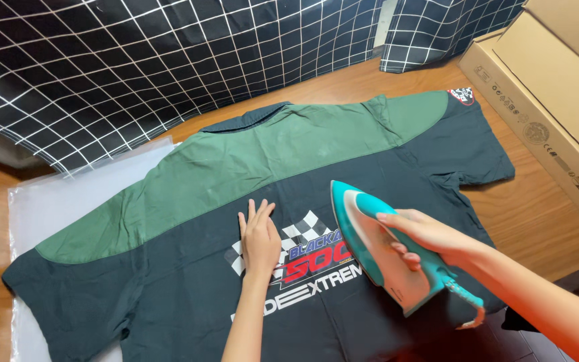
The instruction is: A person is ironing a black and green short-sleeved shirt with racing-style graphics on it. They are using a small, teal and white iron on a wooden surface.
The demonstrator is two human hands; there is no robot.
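**Iron on the shirt back**

A dark short-sleeved shirt [189, 295] with a green yoke lies back-up, spread flat on the wooden bench [544, 221]. The left hand [260, 240] rests open on it — palm down, fingers together, beside the printed checkered graphic [303, 258]. The right hand [423, 236] is closed around the handle of a teal steam iron [376, 245], which sits on the shirt just right of the left hand. A cardboard box [557, 100] lies at the right edge — checked black cloth [135, 67] behind.

A home room: a wooden floor [343, 84], checked fabric [135, 60] and a cardboard box [557, 87].
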